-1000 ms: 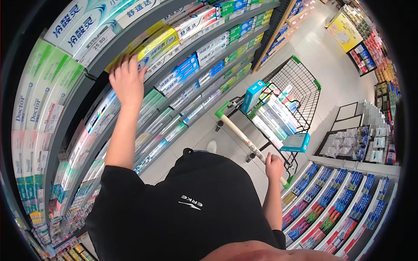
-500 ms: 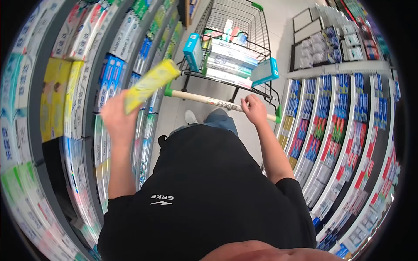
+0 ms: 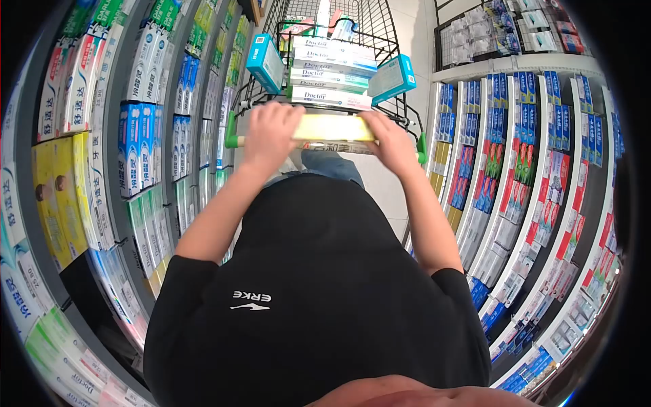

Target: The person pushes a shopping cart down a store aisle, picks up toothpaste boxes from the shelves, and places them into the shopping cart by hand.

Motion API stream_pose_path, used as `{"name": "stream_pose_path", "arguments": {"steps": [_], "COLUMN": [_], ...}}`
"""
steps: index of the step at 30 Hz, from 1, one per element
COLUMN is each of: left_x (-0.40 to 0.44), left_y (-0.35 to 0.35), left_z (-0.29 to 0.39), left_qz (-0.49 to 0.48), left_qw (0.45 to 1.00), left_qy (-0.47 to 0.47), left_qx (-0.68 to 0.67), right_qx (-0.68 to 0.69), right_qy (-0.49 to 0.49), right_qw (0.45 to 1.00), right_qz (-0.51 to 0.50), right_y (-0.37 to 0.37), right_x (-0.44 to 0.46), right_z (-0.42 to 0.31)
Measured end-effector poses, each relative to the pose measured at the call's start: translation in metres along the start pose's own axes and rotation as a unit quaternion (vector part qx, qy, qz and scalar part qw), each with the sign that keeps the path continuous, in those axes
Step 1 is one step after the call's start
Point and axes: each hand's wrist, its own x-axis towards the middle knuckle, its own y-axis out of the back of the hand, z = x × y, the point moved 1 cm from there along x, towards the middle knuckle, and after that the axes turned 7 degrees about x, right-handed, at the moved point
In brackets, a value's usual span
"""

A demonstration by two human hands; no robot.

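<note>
A long yellow toothpaste box (image 3: pixel 334 127) lies crosswise between my hands, just above the shopping cart's handle (image 3: pixel 349 148). My left hand (image 3: pixel 272 132) is closed around its left end, slightly blurred. At the other end, my right hand (image 3: pixel 392 141) grips the box with its fingers curled over. Beyond the handle, the wire cart (image 3: pixel 381 30) carries a stack of white "Doctor" toothpaste boxes (image 3: pixel 332 76). A blue box (image 3: pixel 266 64) leans on the left of the stack, another blue box (image 3: pixel 392 79) on the right.
Shelves of boxed toothpaste (image 3: pixel 139 139) run close along my left, with a yellow pack (image 3: pixel 60 203) among them. On the right stand shelves of blue, red and green packages (image 3: pixel 498 156). Pale floor (image 3: pixel 407 30) shows beside the cart.
My left hand has brought the yellow box from the left shelf side to above the handle. My right hand has left the handle and taken the box's right end.
</note>
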Motion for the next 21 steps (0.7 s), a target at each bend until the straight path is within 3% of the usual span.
{"name": "stream_pose_path", "arguments": {"steps": [4, 7, 14, 16, 17, 19, 21], "left_x": [0.035, 0.066, 0.104, 0.099, 0.095, 0.077, 0.058], "left_y": [-0.042, -0.071, -0.124, -0.131, -0.135, -0.128, -0.118], "left_z": [-0.039, -0.049, -0.069, -0.071, -0.075, -0.072, -0.068], "left_qz": [-0.069, -0.124, -0.114, 0.002, 0.002, -0.057, -0.034], "left_qw": [0.994, 0.974, 0.975, 0.975, 0.975, 0.933, 0.952], "left_qy": [0.082, 0.149, 0.169, 0.191, 0.190, 0.227, 0.204], "left_qx": [-0.017, -0.115, -0.085, -0.117, -0.117, -0.272, -0.226], "right_qx": [-0.012, -0.014, -0.008, -0.010, -0.010, 0.018, -0.012], "right_qy": [-0.066, -0.086, -0.171, -0.199, -0.199, -0.218, -0.166], "right_qw": [0.998, 0.996, 0.984, 0.975, 0.975, 0.971, 0.979], "right_qz": [0.002, 0.015, 0.056, 0.102, 0.103, 0.099, 0.116], "right_y": [-0.013, -0.024, -0.062, -0.068, -0.070, -0.072, -0.070], "right_x": [0.026, 0.055, 0.083, 0.082, 0.077, 0.064, 0.045], "right_z": [0.047, 0.074, 0.116, 0.115, 0.114, 0.105, 0.095]}}
